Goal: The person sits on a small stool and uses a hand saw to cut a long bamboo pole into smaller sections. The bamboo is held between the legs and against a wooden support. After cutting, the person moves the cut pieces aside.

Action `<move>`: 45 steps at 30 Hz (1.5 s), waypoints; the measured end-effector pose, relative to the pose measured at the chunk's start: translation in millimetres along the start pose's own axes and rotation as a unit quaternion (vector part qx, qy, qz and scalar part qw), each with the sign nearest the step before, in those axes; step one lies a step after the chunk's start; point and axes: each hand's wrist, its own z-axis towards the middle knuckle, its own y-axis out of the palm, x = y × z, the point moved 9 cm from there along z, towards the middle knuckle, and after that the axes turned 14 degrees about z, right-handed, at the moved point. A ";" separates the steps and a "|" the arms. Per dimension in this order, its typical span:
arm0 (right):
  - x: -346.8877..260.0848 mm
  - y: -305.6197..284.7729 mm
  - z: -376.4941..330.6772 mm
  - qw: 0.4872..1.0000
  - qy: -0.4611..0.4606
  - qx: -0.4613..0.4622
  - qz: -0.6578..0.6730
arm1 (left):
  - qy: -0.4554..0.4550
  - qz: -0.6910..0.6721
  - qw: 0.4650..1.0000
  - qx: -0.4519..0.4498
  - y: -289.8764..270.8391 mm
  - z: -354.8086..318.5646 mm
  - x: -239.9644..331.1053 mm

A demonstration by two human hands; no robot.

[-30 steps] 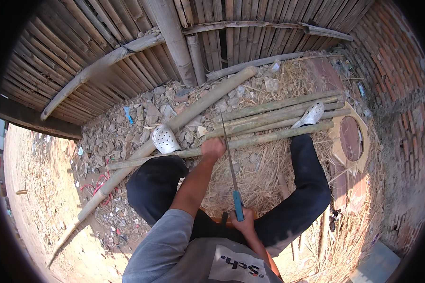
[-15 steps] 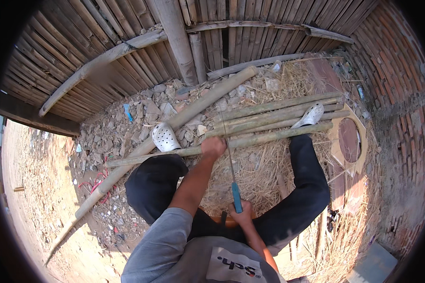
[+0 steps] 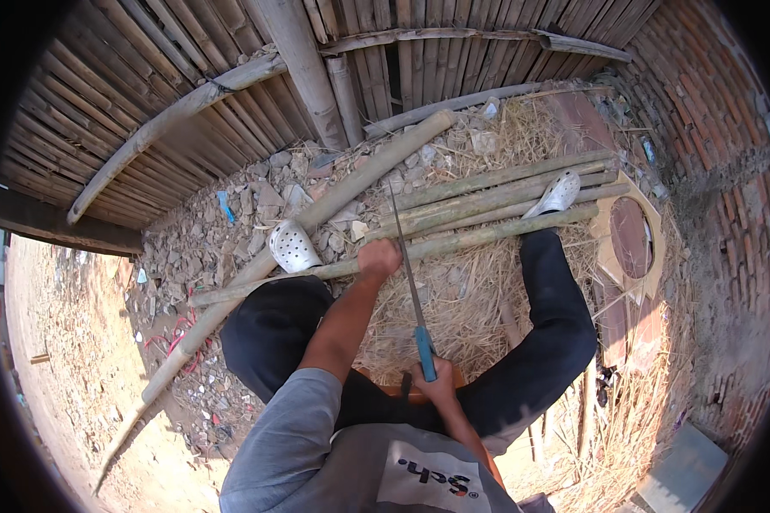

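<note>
My left hand (image 3: 380,256) is closed around a long greenish bamboo pole (image 3: 505,231), which lies crosswise in front of me. In my right hand (image 3: 435,381), low in the middle, is the teal handle of a hand saw (image 3: 412,291). The saw's narrow blade points away from me and crosses the pole just right of my left hand. I cannot make out how deep any cut is. The pole's left part rests over a thicker bamboo pole (image 3: 334,202). White clogs are on my feet, the left clog (image 3: 294,246) and the right clog (image 3: 560,193).
More bamboo poles (image 3: 488,190) lie side by side beyond the gripped one. Rubble (image 3: 252,192) and dry straw (image 3: 470,295) cover the ground. A bamboo slat wall (image 3: 222,128) rises ahead, with a brick wall (image 3: 719,111) at right. A pale oval frame (image 3: 606,261) lies near my right foot.
The whole view has shifted slightly. The saw blade has turned and shows more of its broad side, its tip leaning further left. My left hand keeps its hold on the bamboo pole.
</note>
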 end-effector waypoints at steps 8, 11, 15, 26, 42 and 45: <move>-44.3 -44.3 -78.2 0.999 0.018 -0.028 0.027 | -0.030 -0.010 0.999 0.029 1.5 -0.7 -5.8; -28.0 -13.0 -8.5 0.996 0.042 0.001 0.076 | -0.006 0.004 1.000 0.002 3.9 -6.8 -1.4; -34.8 14.3 39.9 0.997 -0.021 0.007 0.075 | -0.017 0.025 0.999 0.019 0.8 -3.1 -5.6; -15.3 -14.2 11.2 0.995 0.032 -0.010 0.089 | -0.009 0.009 1.000 0.023 -3.7 -2.9 4.2; -34.6 3.2 27.4 0.991 0.033 -0.001 0.128 | -0.027 0.013 1.000 0.009 0.7 0.7 -1.3; -44.5 -25.5 -15.0 0.997 0.014 0.010 0.071 | -0.053 0.001 0.998 0.018 -4.2 -3.5 -4.4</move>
